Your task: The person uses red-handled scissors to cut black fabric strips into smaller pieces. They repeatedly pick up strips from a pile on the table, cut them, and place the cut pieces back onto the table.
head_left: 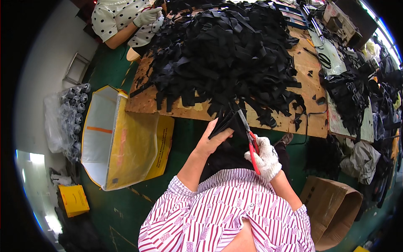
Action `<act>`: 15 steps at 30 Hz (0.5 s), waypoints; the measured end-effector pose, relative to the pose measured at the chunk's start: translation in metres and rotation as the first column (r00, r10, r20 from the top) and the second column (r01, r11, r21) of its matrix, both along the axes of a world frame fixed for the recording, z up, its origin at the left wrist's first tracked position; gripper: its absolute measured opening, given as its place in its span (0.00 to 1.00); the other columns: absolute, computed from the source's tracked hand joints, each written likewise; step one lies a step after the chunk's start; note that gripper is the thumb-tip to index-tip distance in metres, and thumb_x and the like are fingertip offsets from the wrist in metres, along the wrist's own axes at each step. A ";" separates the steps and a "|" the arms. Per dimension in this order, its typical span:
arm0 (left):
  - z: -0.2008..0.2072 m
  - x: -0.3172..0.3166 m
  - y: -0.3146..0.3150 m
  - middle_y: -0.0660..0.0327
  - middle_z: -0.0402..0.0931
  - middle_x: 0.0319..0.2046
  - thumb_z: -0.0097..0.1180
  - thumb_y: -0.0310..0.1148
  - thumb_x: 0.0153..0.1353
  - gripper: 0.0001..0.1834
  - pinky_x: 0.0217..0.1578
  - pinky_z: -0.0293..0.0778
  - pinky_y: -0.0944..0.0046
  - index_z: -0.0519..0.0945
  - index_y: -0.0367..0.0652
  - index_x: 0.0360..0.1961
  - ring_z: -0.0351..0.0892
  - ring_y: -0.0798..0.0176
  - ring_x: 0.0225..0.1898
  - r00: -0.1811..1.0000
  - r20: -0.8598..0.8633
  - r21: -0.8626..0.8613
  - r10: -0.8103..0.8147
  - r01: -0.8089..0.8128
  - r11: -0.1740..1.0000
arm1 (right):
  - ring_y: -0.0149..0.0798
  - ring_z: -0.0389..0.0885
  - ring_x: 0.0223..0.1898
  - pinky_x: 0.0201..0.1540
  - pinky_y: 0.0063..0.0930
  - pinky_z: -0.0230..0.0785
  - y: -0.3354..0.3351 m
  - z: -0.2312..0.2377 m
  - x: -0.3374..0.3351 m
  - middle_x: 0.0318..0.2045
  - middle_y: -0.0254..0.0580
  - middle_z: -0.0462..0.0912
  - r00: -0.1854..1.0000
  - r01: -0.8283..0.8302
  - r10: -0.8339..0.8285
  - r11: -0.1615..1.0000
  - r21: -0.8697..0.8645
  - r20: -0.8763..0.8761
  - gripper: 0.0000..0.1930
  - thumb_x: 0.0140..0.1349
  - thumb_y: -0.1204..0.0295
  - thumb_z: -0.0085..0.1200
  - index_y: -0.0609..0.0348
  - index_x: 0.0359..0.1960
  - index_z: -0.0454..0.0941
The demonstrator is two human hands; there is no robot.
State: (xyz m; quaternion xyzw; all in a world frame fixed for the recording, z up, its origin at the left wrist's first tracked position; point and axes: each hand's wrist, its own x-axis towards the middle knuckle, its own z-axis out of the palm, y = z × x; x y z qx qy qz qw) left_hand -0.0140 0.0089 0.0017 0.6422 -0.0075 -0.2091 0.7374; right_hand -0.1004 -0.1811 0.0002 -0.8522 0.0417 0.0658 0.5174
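Bare-skinned, my left hand (211, 142) is closed round a small bundle of black fabric strips (226, 123) in front of the table edge. My right hand (267, 157), in a white knit glove, grips red-handled scissors (253, 148). Their blades point up and away, beside the right side of the bundle; whether they touch the fabric I cannot tell. Just beyond both hands, a large heap of black fabric strips (226, 54) covers much of the wooden table (305, 110), some ends hanging over its near edge.
A yellow and white bin (119, 143) stands on the floor at left, near bagged rolls (71, 113). Across the table's left corner, a person in a polka-dot top (115, 19) works with a gloved hand. Black scissors (322, 59) lie at right. A cardboard box (329, 210) sits lower right.
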 end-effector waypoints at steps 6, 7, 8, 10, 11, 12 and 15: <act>-0.011 -0.001 0.005 0.67 0.75 0.24 0.59 0.30 0.52 0.08 0.28 0.66 0.75 0.78 0.39 0.34 0.72 0.75 0.26 0.997 0.050 0.064 -0.055 0.051 0.997 | 0.50 0.78 0.33 0.38 0.36 0.68 -0.005 0.007 0.003 0.30 0.50 0.77 0.998 -0.066 0.067 0.996 -0.054 0.012 0.29 0.45 0.62 0.65 0.62 0.46 0.66; -0.007 0.000 0.004 0.67 0.75 0.24 0.59 0.30 0.52 0.08 0.28 0.66 0.75 0.78 0.39 0.33 0.71 0.75 0.26 0.995 0.027 0.081 -0.099 0.096 0.992 | 0.47 0.78 0.31 0.36 0.35 0.68 -0.004 0.003 0.002 0.29 0.48 0.77 0.998 -0.052 0.052 0.998 -0.030 0.027 0.27 0.46 0.63 0.64 0.62 0.45 0.66; -0.002 0.001 0.003 0.67 0.75 0.23 0.59 0.30 0.52 0.08 0.28 0.66 0.74 0.78 0.39 0.33 0.71 0.75 0.25 0.990 0.004 0.098 -0.142 0.141 0.985 | 0.45 0.77 0.29 0.33 0.34 0.69 -0.003 0.000 0.002 0.28 0.47 0.77 0.998 -0.037 0.037 0.999 -0.006 0.043 0.26 0.47 0.65 0.63 0.62 0.45 0.66; -0.006 0.000 0.002 0.66 0.74 0.23 0.59 0.30 0.51 0.07 0.27 0.65 0.74 0.77 0.39 0.31 0.70 0.74 0.24 0.998 0.006 0.030 -0.055 0.055 0.998 | 0.38 0.76 0.24 0.28 0.30 0.68 -0.001 0.001 0.001 0.26 0.43 0.75 0.997 0.037 -0.026 0.988 0.149 -0.074 0.23 0.49 0.68 0.61 0.62 0.45 0.65; -0.008 -0.001 0.002 0.66 0.74 0.22 0.59 0.30 0.51 0.07 0.26 0.64 0.74 0.77 0.39 0.31 0.70 0.74 0.24 1.000 0.003 -0.004 -0.007 0.007 1.000 | 0.34 0.74 0.22 0.26 0.28 0.68 0.001 0.002 0.002 0.26 0.40 0.74 0.976 0.108 -0.051 0.958 0.267 -0.211 0.22 0.50 0.69 0.60 0.61 0.45 0.65; -0.008 -0.001 0.002 0.66 0.74 0.22 0.59 0.30 0.51 0.07 0.26 0.64 0.73 0.77 0.39 0.30 0.69 0.74 0.24 0.999 0.002 -0.009 -0.046 0.046 0.999 | 0.31 0.73 0.19 0.23 0.26 0.67 0.002 0.002 0.002 0.25 0.38 0.74 0.936 0.192 -0.057 0.909 0.370 -0.346 0.21 0.51 0.71 0.59 0.61 0.45 0.64; -0.008 -0.002 0.003 0.66 0.74 0.22 0.58 0.29 0.51 0.06 0.26 0.64 0.73 0.77 0.39 0.30 0.69 0.74 0.23 0.994 -0.021 -0.028 -0.107 0.106 0.994 | 0.23 0.67 0.17 0.19 0.20 0.64 -0.001 -0.005 0.007 0.25 0.33 0.71 0.928 0.340 -0.193 0.792 0.507 -0.320 0.20 0.53 0.74 0.57 0.61 0.45 0.63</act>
